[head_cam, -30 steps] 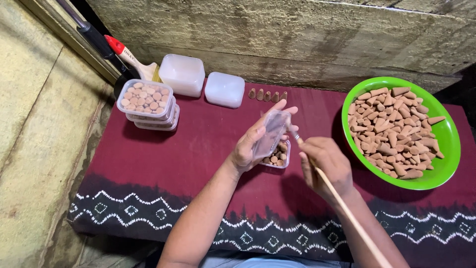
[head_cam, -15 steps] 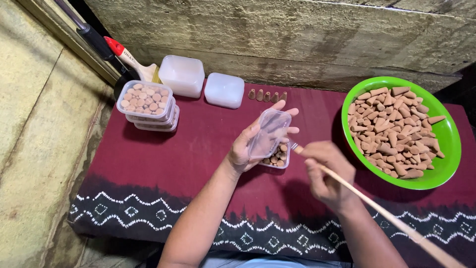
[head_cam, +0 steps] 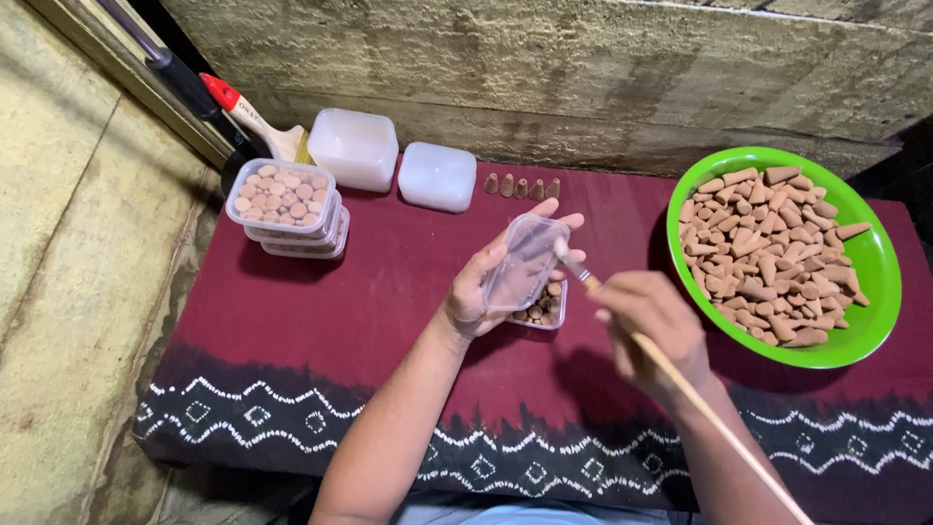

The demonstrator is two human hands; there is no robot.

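Clear plastic lid [head_cam: 523, 262] tilted above a small open container [head_cam: 544, 307] of brown cones on the maroon cloth [head_cam: 389, 311], cradled in the left hand [head_cam: 496, 277]. Right hand [head_cam: 653, 326] clenched around a long thin brush [head_cam: 680, 384], tip touching the lid. Green bowl [head_cam: 875, 282] of cones near, at right; stacked filled containers [head_cam: 287, 206] well apart, at left.

Soft, even light from above; short shadows under both hands, right hand [head_cam: 649, 326] slightly motion-blurred, possibly; cloth [head_cam: 340, 321] stays sharp.
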